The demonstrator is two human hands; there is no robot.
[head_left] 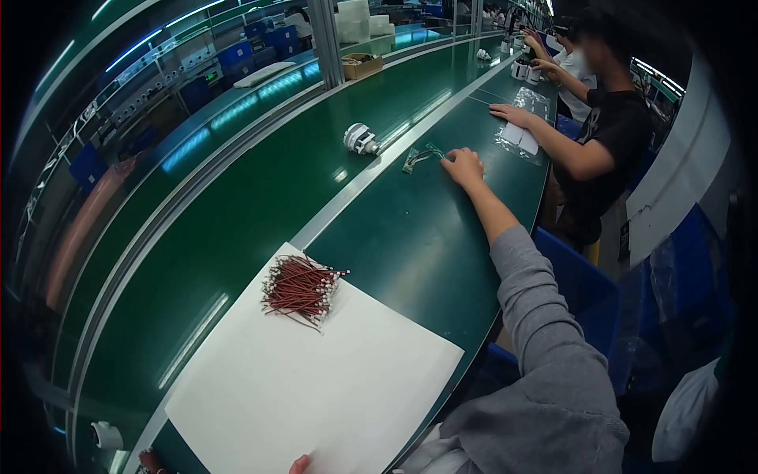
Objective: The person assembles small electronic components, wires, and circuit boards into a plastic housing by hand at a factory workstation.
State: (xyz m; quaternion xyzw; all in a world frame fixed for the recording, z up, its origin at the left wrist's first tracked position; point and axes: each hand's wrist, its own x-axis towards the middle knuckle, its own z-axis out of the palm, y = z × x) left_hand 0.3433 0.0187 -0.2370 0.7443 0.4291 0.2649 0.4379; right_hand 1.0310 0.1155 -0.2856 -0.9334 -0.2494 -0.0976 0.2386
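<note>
My right hand [463, 166] is stretched far out over the green bench, its fingers touching the end of a small green circuit part with short wires [419, 156]. Whether the fingers pinch it is unclear. My left hand [299, 464] shows only as fingertips at the bottom edge, resting on the near edge of a large white sheet [316, 387]. A bundle of short red wires with white ends [300, 287] lies on the sheet's far corner. A white round part [361, 139] sits on the conveyor belt beyond.
A metal rail [347, 197] divides the bench from the green conveyor belt [260, 197]. A person in a black shirt [608, 134] works at the neighbouring place, hand on clear bags [523, 134]. Blue bins [584, 284] stand right of the bench. A cardboard box [361, 65] sits far back.
</note>
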